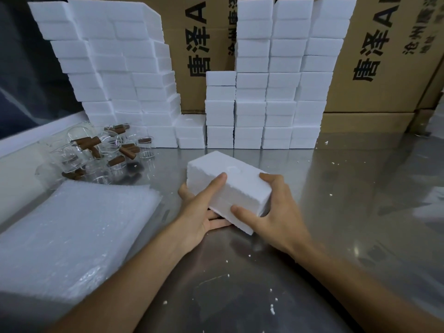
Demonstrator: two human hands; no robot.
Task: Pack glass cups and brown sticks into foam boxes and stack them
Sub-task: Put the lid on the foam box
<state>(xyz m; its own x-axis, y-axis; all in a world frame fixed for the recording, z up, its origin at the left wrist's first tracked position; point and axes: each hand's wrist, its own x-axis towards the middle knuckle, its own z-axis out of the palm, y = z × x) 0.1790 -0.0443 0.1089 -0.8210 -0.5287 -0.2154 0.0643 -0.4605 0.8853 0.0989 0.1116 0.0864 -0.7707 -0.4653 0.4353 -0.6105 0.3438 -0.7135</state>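
Observation:
A closed white foam box [230, 181] is tilted above the metal table [348, 200] at the centre. My left hand [199, 212] grips its left side, fingers underneath and thumb on top. My right hand [274, 212] holds its near right corner. At the left, several glass cups [79, 157] lie in a heap with brown sticks [86, 143] among them. What the held box contains is hidden.
Tall stacks of white foam boxes stand at the back left [115, 66] and back right [283, 78], against printed cardboard cartons [389, 58]. A pile of bubble-wrap sheets [69, 234] lies at the near left. Foam crumbs dot the table.

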